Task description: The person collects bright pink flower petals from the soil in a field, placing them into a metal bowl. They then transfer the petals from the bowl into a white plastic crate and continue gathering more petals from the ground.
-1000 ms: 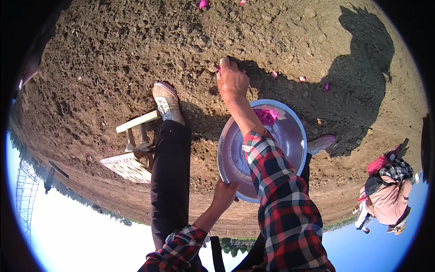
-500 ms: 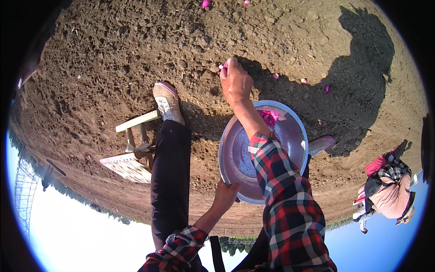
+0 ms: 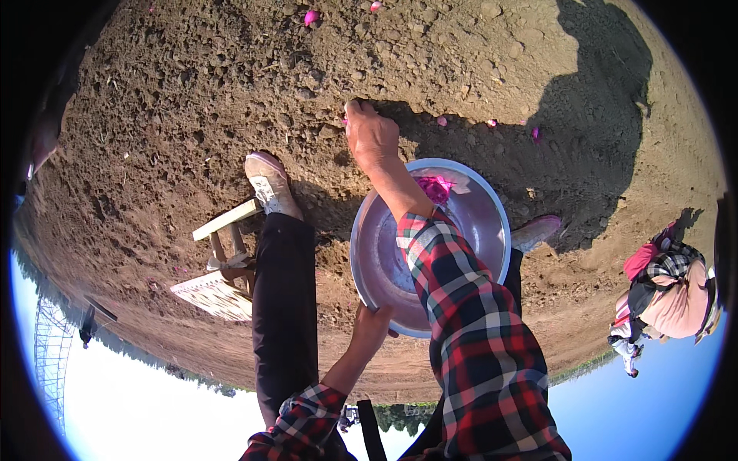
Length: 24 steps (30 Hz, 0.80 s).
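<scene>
My left hand point(image 3: 372, 328) grips the near left rim of a round metal basin point(image 3: 492, 196), its thumb over the edge. Inside, toward the far side, lies a small heap of bright pink pieces point(image 3: 436, 189), partly covered by my right forearm. Beyond the basin, my right hand point(image 3: 372, 137) is closed and low over the soil. A bit of pink shows at its fingertips, probably a small pink bulb, mostly hidden by the fingers. To the right, a pale-pink bulb point(image 3: 492, 123), another bulb point(image 3: 442, 121) and a brighter pink one point(image 3: 536, 134) sit spaced along the soil.
Cloddy brown soil point(image 3: 192, 131) spreads all around. A small wooden stool point(image 3: 219, 296) lies beside my left leg, near my shoe point(image 3: 269, 184). Farther off are two more pink bulbs, one bright point(image 3: 311, 17). Another person point(image 3: 669, 284) bends over at the far right.
My right hand has shifted left and lowered to the soil, its fingers more tucked in. The whole view has drifted slightly; my left hand keeps its grip on the basin.
</scene>
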Tool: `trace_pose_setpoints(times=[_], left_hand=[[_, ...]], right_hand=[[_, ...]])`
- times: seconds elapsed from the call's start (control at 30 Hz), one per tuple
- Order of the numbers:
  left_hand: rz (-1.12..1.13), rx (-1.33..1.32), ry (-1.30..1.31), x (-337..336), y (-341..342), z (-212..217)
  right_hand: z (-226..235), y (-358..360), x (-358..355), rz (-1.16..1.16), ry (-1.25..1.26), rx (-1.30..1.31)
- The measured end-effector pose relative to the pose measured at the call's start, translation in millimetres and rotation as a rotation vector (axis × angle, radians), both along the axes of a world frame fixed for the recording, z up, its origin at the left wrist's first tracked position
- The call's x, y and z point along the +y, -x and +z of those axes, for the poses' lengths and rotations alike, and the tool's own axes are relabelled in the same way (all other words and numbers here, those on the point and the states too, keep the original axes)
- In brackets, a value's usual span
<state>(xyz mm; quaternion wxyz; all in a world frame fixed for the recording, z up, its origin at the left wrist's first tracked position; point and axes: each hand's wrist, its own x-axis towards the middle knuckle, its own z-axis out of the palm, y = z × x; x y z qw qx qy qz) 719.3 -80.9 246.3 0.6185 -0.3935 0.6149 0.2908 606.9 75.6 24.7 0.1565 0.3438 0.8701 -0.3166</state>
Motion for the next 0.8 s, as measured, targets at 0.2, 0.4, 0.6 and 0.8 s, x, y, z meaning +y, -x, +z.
trace_pose_setpoints(times=[0.2, 0.4, 0.6, 0.8], left_hand=[[0.026, -0.033, -0.019, -1, -1, -4], [0.068, -0.031, -0.010, -1, -5, -6], [0.045, -0.028, 0.000, -2, -7, -8], [0.040, -0.023, -0.037, -5, -5, -11]], right_hand=[[54, -93, 67, -0.608, 0.399, 0.401], [83, -180, 60, -0.377, 0.320, -0.008], [51, -182, 0, -0.157, 0.154, 0.085], [39, -185, -27, 0.039, 0.114, -0.046]])
